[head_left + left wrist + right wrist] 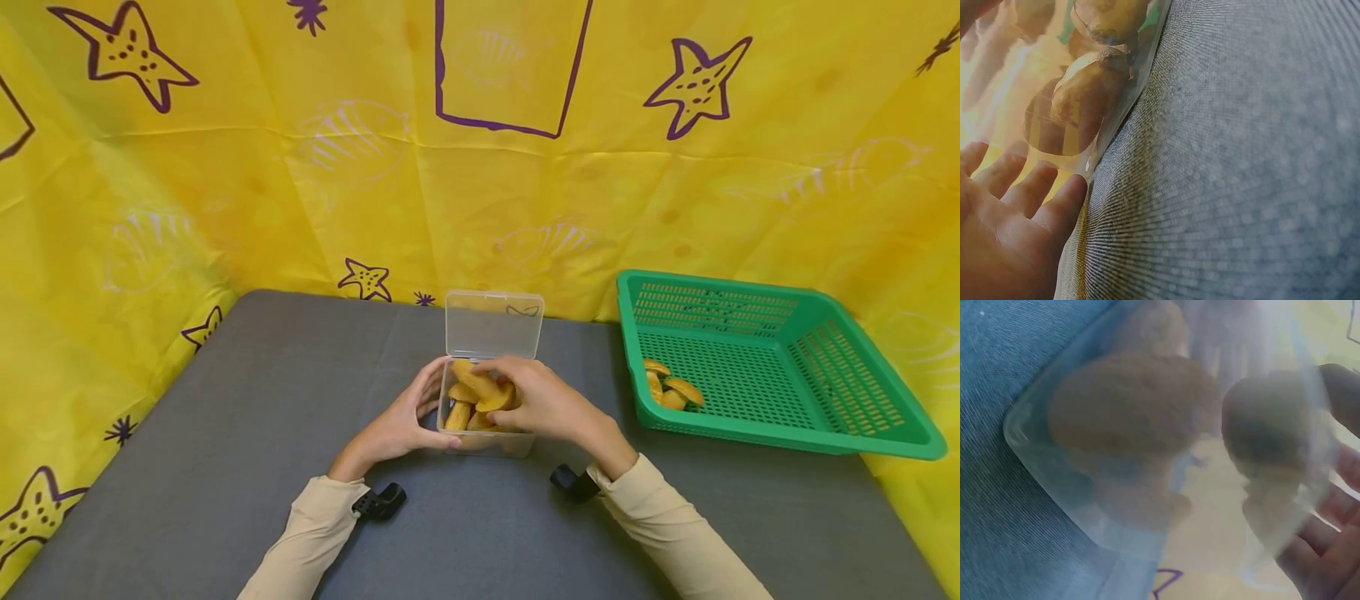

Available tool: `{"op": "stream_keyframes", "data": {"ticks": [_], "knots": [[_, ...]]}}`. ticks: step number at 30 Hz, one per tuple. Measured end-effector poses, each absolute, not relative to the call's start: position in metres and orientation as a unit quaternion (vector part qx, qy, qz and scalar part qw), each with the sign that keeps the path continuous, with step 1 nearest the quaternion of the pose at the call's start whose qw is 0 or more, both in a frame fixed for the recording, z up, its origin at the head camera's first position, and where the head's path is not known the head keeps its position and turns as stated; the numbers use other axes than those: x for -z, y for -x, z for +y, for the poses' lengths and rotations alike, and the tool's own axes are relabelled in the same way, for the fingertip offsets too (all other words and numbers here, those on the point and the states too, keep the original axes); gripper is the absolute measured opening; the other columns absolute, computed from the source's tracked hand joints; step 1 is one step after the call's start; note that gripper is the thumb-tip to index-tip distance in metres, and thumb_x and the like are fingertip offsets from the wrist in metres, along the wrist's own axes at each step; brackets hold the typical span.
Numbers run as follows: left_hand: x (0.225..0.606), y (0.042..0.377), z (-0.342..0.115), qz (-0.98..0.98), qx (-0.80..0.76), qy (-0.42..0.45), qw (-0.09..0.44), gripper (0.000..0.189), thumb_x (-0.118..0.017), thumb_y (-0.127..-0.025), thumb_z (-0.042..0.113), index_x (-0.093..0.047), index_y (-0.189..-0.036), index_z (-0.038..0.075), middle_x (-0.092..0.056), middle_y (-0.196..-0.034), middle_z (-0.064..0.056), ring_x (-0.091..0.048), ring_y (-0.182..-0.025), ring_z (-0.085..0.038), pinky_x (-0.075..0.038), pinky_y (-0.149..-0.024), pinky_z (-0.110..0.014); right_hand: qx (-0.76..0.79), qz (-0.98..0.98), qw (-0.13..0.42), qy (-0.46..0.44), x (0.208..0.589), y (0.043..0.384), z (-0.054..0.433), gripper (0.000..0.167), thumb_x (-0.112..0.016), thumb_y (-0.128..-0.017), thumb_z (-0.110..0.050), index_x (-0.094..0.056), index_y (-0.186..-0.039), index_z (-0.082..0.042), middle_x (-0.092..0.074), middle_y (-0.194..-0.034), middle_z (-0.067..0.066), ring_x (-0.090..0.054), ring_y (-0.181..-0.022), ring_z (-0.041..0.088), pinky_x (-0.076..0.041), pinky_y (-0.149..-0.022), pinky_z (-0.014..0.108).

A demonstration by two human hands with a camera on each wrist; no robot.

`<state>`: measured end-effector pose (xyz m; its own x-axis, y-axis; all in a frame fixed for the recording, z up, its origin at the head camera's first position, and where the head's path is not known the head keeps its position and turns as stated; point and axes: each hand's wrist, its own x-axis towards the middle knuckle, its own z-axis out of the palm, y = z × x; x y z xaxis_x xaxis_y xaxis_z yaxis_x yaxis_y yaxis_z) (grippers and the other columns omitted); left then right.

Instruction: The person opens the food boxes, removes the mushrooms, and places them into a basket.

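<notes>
A clear plastic box [480, 443] filled with brown-yellow mushrooms [459, 415] stands on the table, its hinged lid [495, 327] raised at the back. My left hand [397, 427] steadies the box from the left, thumb along the front corner and fingers at the side. Over the open top, my right hand [546, 402] has thumb and fingers around a mushroom [480, 385] lying on the pile. Through the box wall, the left wrist view shows rounded mushroom caps [1088, 87] near my fingers. In the right wrist view a large mushroom [1135, 403] shows blurred behind the cloudy plastic.
A green perforated basket [750, 429] stands to the right, with several mushrooms [684, 390] in its left corner. The grey table [247, 467] meets a yellow printed cloth [480, 192] at the back and sides.
</notes>
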<state>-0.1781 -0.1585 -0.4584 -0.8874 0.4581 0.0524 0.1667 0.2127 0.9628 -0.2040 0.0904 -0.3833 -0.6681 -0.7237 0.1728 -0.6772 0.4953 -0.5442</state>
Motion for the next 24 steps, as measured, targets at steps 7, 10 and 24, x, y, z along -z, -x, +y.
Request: {"op": "stream_keyframes", "data": {"ticks": [7, 10, 24], "knots": [[0.459, 0.178, -0.159, 0.767, -0.596, -0.204, 0.123, 0.114, -0.087, -0.076, 0.015, -0.009, -0.159, 0.021, -0.018, -0.166, -0.012, -0.014, -0.154, -0.032, -0.025, -0.121, -0.057, 0.331, 0.866, 0.041, 0.373, 0.37, 0.202, 0.108, 0.058, -0.081, -0.082, -0.014, -0.058, -0.134, -0.008, -0.064, -0.131, 0.006, -0.063, -0.107, 0.021, -0.057, -0.091, 0.037], [0.459, 0.178, -0.159, 0.767, -0.596, -0.206, 0.12, 0.115, -0.087, -0.076, 0.015, -0.009, -0.16, 0.02, -0.019, -0.165, -0.012, -0.015, -0.154, -0.033, -0.025, -0.121, -0.058, 0.349, 0.86, 0.029, 0.37, 0.368, 0.202, 0.117, 0.058, -0.081, -0.082, -0.011, -0.057, -0.135, -0.007, -0.063, -0.132, 0.009, -0.065, -0.11, 0.024, -0.057, -0.092, 0.039], [0.458, 0.177, -0.157, 0.76, -0.601, -0.221, 0.112, 0.115, -0.087, -0.076, 0.014, -0.008, -0.159, 0.016, -0.021, -0.163, -0.021, -0.019, -0.151, -0.039, -0.026, -0.119, -0.061, 0.345, 0.873, -0.028, 0.343, 0.362, 0.198, 0.161, 0.059, -0.08, -0.082, -0.011, -0.056, -0.136, -0.008, -0.065, -0.127, 0.007, -0.065, -0.102, 0.018, -0.057, -0.086, 0.036]]}}
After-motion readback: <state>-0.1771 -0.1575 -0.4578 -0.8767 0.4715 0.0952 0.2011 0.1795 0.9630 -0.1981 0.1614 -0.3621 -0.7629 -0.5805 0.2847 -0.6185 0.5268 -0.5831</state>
